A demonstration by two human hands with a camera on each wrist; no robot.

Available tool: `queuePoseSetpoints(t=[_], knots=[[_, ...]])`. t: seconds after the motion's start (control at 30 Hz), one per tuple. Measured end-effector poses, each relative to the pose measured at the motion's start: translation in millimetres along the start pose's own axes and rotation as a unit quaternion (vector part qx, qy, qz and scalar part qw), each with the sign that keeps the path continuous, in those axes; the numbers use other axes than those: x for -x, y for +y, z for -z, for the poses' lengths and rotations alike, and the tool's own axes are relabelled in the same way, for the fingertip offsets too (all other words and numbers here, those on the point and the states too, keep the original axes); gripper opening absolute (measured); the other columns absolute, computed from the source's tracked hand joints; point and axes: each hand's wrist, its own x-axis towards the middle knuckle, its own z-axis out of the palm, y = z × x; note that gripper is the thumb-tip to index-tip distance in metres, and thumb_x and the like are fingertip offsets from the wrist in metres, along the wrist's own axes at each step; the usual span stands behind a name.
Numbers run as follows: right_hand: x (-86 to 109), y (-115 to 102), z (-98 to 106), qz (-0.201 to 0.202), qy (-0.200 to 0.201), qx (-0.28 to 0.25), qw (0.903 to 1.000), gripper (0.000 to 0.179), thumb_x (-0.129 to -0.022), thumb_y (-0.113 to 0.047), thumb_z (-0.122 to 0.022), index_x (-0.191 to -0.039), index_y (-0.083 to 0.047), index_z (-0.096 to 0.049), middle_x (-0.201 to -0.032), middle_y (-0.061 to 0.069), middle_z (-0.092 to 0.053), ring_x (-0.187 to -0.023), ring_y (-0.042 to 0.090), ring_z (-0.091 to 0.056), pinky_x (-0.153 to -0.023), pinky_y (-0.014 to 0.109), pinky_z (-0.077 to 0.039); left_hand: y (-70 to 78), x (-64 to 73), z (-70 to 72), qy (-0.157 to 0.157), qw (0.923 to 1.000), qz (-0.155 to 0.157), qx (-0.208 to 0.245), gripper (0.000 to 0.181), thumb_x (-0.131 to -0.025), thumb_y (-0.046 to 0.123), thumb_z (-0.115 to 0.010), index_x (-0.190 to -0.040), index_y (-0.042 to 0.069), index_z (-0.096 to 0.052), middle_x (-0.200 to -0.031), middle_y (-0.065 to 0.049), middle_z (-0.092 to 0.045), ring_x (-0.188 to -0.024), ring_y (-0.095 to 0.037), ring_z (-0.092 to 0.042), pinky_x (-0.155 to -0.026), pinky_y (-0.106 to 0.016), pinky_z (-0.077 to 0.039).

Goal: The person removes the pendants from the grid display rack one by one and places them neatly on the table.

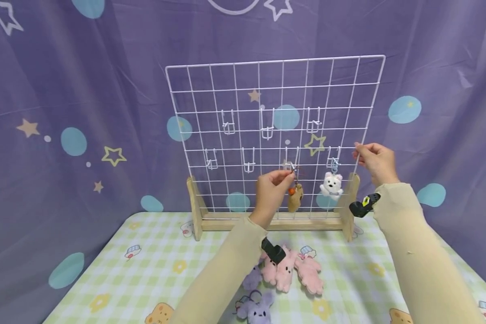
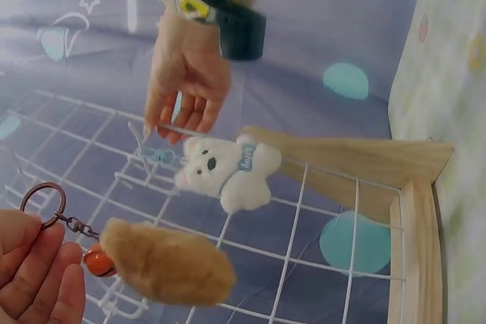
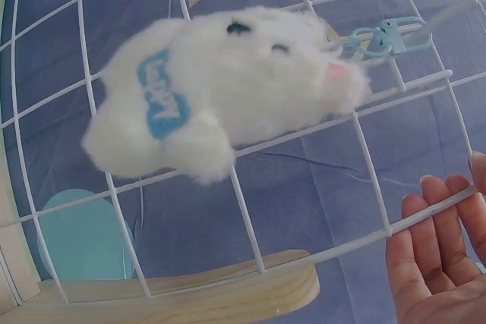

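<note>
Between thumb and fingers, my left hand [image 1: 270, 191] pinches the metal ring [image 2: 43, 204] of a brown plush keychain [image 1: 295, 199], which carries an orange bell [image 2: 99, 260]. The keychain dangles in front of the white wire grid [image 1: 271, 85], close by a hook [image 1: 288, 166] in the lower row. My right hand [image 1: 378, 163] grips the right side wire of the grid, fingers behind it. Beside that hand a white plush bear keychain [image 1: 332, 185] hangs by its light blue clasp [image 3: 391, 38] from the rightmost lower hook.
Several other white hooks [image 1: 267, 131] sit on the grid in two rows. A wooden stand [image 1: 271, 225] supports the grid on the checkered tablecloth [image 1: 154, 261]. Pink plush keychains [image 1: 309, 274] and purple ones [image 1: 260, 310] lie in front, partly behind my left sleeve.
</note>
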Motion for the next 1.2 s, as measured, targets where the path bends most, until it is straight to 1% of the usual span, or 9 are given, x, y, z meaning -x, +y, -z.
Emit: queuePoseSetpoints(t=[0.07, 0.17, 0.37, 0.53, 0.63, 0.83, 0.97, 1.07, 1.2], knots=[[0.4, 0.4, -0.8, -0.001, 0.001, 0.003, 1.0, 0.02, -0.089, -0.023, -0.065, -0.078, -0.007, -0.062, -0.064, -0.012, -0.065, -0.058, 0.001, -0.058, -0.06, 0.012, -0.05, 1.6, 6.3, 3.3, -0.012, 0.9999, -0.008, -0.006, 0.012, -0.085, 0.008, -0.069, -0.092, -0.001, -0.072, -0.085, -0.011, -0.072, -0.07, -0.008, -0.063, -0.061, -0.017, -0.05], [1.5, -0.1, -1.5, -0.002, 0.002, 0.008, 1.0, 0.021, -0.089, -0.024, -0.065, -0.079, -0.006, -0.061, -0.065, -0.012, -0.065, -0.059, 0.002, -0.057, -0.06, 0.012, -0.05, 4.0, 17.9, 8.0, -0.031, 0.9995, -0.005, -0.008, 0.013, -0.085, 0.011, -0.069, -0.093, 0.0, -0.072, -0.086, -0.01, -0.072, -0.074, -0.011, -0.065, -0.063, -0.018, -0.051], [1.5, 0.6, -1.0, 0.0, 0.002, 0.033, 0.9994, 0.022, -0.09, -0.027, -0.064, -0.081, -0.007, -0.061, -0.066, -0.013, -0.065, -0.06, 0.001, -0.056, -0.061, 0.012, -0.049, 5.0, 45.2, 15.5, -0.076, 0.9969, 0.02, 0.006, 0.015, -0.086, 0.013, -0.069, -0.096, 0.001, -0.072, -0.091, -0.01, -0.073, -0.079, -0.009, -0.067, -0.071, -0.021, -0.054], [1.2, 1.7, -0.8, 0.001, 0.002, 0.038, 0.9993, 0.024, -0.09, -0.029, -0.064, -0.082, -0.006, -0.061, -0.065, -0.013, -0.065, -0.061, 0.001, -0.056, -0.062, 0.012, -0.05, 3.7, 66.5, 22.9, -0.112, 0.9927, 0.035, 0.026, 0.018, -0.086, 0.011, -0.069, -0.098, -0.002, -0.071, -0.092, -0.016, -0.071, -0.079, -0.007, -0.065, -0.071, -0.018, -0.052], [0.9, 1.9, -1.1, 0.004, 0.005, 0.049, 0.9988, 0.025, -0.09, -0.03, -0.063, -0.082, -0.007, -0.061, -0.066, -0.014, -0.064, -0.061, 0.001, -0.056, -0.063, 0.013, -0.05, 3.8, 77.4, 28.0, -0.138, 0.9887, 0.044, 0.04, 0.019, -0.087, 0.009, -0.067, -0.099, -0.005, -0.07, -0.093, -0.02, -0.07, -0.079, -0.006, -0.065, -0.072, -0.019, -0.052], [-0.8, 2.6, -0.5, 0.002, 0.0, 0.011, 0.9999, 0.021, -0.089, -0.025, -0.065, -0.081, -0.006, -0.061, -0.065, -0.012, -0.065, -0.06, 0.002, -0.058, -0.061, 0.012, -0.05, 4.0, 95.8, 37.3, -0.193, 0.9783, 0.065, 0.038, 0.021, -0.088, 0.009, -0.066, -0.1, -0.008, -0.068, -0.097, -0.023, -0.069, -0.078, -0.002, -0.064, -0.075, -0.021, -0.053], [-1.4, 3.6, -0.5, 0.002, -0.001, 0.008, 1.0, 0.02, -0.09, -0.024, -0.065, -0.08, -0.007, -0.061, -0.065, -0.013, -0.065, -0.06, 0.002, -0.058, -0.061, 0.012, -0.05, 3.7, 108.9, 42.4, -0.208, 0.9738, 0.085, 0.035, 0.021, -0.088, 0.01, -0.066, -0.099, -0.008, -0.068, -0.097, -0.023, -0.069, -0.077, -0.002, -0.064, -0.072, -0.019, -0.053], [-1.1, 4.0, -0.9, 0.001, 0.003, 0.012, 0.9999, 0.02, -0.09, -0.025, -0.065, -0.08, -0.007, -0.061, -0.065, -0.012, -0.065, -0.06, 0.002, -0.058, -0.061, 0.012, -0.05, 4.5, 118.8, 45.5, -0.22, 0.9692, 0.101, 0.047, 0.021, -0.087, 0.01, -0.066, -0.099, -0.009, -0.067, -0.097, -0.024, -0.068, -0.077, -0.004, -0.065, -0.072, -0.019, -0.053], [-0.8, 2.9, -1.5, -0.002, 0.004, 0.023, 0.9997, 0.022, -0.089, -0.028, -0.065, -0.081, -0.007, -0.061, -0.066, -0.013, -0.065, -0.061, 0.001, -0.058, -0.062, 0.013, -0.05, 5.0, 128.9, 48.7, -0.24, 0.9631, 0.105, 0.062, 0.023, -0.088, 0.01, -0.066, -0.098, -0.01, -0.066, -0.097, -0.028, -0.067, -0.076, -0.004, -0.065, -0.072, -0.019, -0.053]])
